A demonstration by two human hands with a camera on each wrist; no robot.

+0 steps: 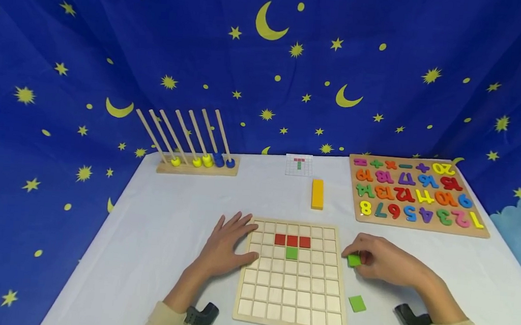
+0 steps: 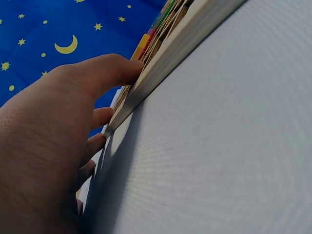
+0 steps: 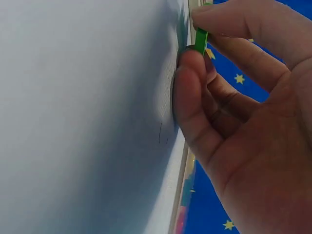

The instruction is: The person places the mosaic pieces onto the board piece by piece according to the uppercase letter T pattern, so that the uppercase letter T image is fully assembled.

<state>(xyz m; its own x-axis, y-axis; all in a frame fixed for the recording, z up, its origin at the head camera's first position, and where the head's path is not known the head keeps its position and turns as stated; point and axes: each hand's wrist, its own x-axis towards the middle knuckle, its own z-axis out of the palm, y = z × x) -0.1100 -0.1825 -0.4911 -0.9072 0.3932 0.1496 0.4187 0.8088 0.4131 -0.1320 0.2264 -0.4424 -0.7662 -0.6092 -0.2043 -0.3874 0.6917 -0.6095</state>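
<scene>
A wooden grid board [image 1: 294,282] lies on the table in the head view. Three red tiles [image 1: 292,241] sit side by side in one row near its far edge, and a green tile [image 1: 292,253] sits below the middle one. My left hand [image 1: 227,244] rests spread at the board's left edge, its thumb and fingertips on the frame. Just right of the board, my right hand [image 1: 383,261] pinches a green square tile [image 3: 201,40] between thumb and fingers. Another green tile [image 1: 357,304] lies on the table by the board's right edge.
Behind the board are a yellow block [image 1: 317,194] and a small pattern card [image 1: 299,165] with a red and green T shape. A bead abacus [image 1: 198,165] stands at the back left. A number puzzle board [image 1: 416,195] lies at the back right.
</scene>
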